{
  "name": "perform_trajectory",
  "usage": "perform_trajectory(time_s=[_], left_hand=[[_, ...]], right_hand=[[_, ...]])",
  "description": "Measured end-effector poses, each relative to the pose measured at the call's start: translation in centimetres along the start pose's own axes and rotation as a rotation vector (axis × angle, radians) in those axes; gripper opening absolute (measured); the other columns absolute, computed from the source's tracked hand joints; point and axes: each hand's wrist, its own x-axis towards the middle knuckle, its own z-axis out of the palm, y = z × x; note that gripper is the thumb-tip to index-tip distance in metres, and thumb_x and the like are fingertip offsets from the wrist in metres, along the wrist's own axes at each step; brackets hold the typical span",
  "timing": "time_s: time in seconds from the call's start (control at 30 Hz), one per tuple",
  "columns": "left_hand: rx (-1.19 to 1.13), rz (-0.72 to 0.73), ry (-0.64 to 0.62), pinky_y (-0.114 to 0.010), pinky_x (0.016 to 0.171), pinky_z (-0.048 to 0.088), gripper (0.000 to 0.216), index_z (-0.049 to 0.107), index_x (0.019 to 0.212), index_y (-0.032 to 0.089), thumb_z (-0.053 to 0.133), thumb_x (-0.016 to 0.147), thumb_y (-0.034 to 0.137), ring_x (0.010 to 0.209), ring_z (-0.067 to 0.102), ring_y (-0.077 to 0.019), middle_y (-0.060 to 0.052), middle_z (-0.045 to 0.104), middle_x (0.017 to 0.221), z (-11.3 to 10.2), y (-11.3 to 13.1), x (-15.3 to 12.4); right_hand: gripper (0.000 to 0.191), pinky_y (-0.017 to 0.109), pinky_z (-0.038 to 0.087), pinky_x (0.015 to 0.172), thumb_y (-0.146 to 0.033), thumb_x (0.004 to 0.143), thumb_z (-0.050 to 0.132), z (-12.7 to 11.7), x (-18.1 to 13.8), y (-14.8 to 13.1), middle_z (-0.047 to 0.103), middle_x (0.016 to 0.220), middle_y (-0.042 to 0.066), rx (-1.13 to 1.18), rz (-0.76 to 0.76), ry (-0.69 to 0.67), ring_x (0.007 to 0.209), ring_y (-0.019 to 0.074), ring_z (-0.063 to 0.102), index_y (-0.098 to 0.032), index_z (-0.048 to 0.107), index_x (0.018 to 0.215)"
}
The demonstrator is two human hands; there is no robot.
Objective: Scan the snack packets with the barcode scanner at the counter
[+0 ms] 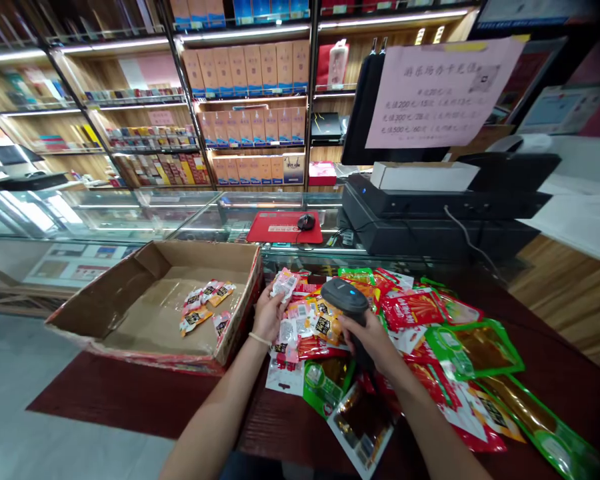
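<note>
— What are the biggest things around?
— At the back there are the tall shelves [245, 33], with rows of boxes, and before them the glass counter [195, 217]. Nearer is the dark red tabletop [115, 407].
— And what stands on it?
— On the left, the cardboard box [145, 317], with a few small packets inside; its side wall is between them and the left hand [267, 317]. Behind, on the right, the monitor [363, 110] carries a pink sign [445, 93] and hides part of the shelves.
— The middle?
— A heap of packets [415, 310], partly covered by the scanner [345, 297]. The right hand [373, 340] has its fingers wrapped around the handle. Beyond lies the mouse [306, 221].
— And the smallest?
— The pink-and-white packet [284, 283], pinched in the left fingers above the heap's left edge.
</note>
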Motion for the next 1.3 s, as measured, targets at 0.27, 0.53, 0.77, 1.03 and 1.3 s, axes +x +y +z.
perform_trajectory(time_s=[0.27,0.53,0.77,1.03,1.3], left_hand=[[0.046,0.051,-0.007,-0.032,0.092,0.058,0.028,0.061,0.099,0.02,0.074,0.076,0.011,0.096,0.071,-0.0159,-0.004,0.072,0.103,-0.4,-0.8,0.3],[0.094,0.074,-0.068,-0.023,0.077,0.058,0.037,0.061,0.108,0.019,0.074,0.074,0.012,0.088,0.071,-0.0135,-0.006,0.071,0.107,-0.3,-0.9,0.3],[0.076,0.075,-0.019,-0.026,0.083,0.058,0.032,0.059,0.104,0.019,0.072,0.076,0.01,0.091,0.07,-0.0136,-0.004,0.07,0.103,-0.5,-0.9,0.5],[0.199,0.18,-0.035,-0.027,0.079,0.058,0.026,0.055,0.101,0.02,0.069,0.079,0.018,0.088,0.069,-0.0152,-0.003,0.069,0.097,2.0,-0.1,-1.8],[0.508,0.572,-0.21,-0.026,0.08,0.055,0.024,0.053,0.111,0.021,0.058,0.09,0.03,0.092,0.067,-0.0167,-0.007,0.068,0.106,3.8,7.9,-6.8]], right_hand=[[0.041,0.022,0.036,0.034,-0.05,0.073,0.074,0.7,0.1,0.5,0.053,0.048,-0.01,-0.062,0.001,0.011,0.033,0.0114,0.046,-0.024,0.05,0.094],[0.032,0.023,0.032,0.033,-0.046,0.074,0.074,1.1,-0.2,0.6,0.052,0.046,-0.008,-0.13,-0.01,-0.081,0.032,0.0113,0.044,-0.023,0.055,0.086],[0.031,0.024,0.035,0.035,-0.044,0.074,0.075,1.3,-0.5,0.3,0.052,0.045,-0.007,-0.096,-0.031,-0.037,0.034,0.0119,0.045,-0.025,0.052,0.082],[0.041,0.022,0.037,0.035,-0.051,0.072,0.076,1.0,-1.1,-1.4,0.053,0.051,-0.009,0.007,-0.04,0.014,0.034,0.0101,0.045,-0.024,0.048,0.085],[0.038,0.022,0.037,0.034,-0.051,0.077,0.074,1.4,-0.7,-4.3,0.051,0.049,-0.006,-0.028,-0.143,-0.031,0.034,0.009,0.045,-0.022,0.05,0.07]])
